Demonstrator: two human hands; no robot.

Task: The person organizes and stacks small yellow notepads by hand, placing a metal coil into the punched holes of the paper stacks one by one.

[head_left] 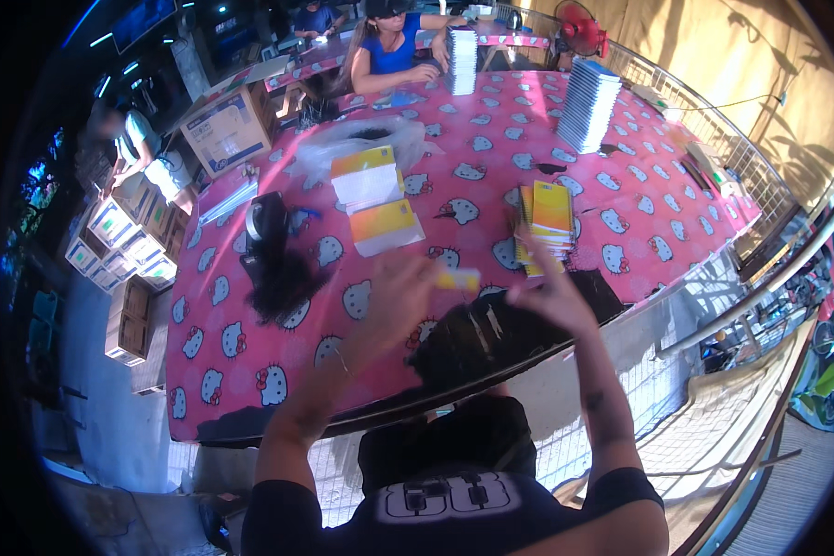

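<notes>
**Both hands on a small yellow slip**

Together, the left hand (pixel 394 296) and right hand (pixel 551 295) pinch a blurred yellow slip (pixel 458 278) just before the stack of yellow-orange booklets (pixel 547 222). Beneath lies the pink cat-print desk (pixel 250 371); a railing (pixel 713 139) stands beyond.

One head view, looking steeply down over your own chest and arms.

You see from head height, facing forward and down across the pink patterned table (pixel 621 199), whose near edge curves through the lower middle of the frame. Your left hand (pixel 394 296) and right hand (pixel 551 296) sit close, at centre; a seated person (pixel 389 51) is far off at the top (fisheye bends the rim dark).
</notes>
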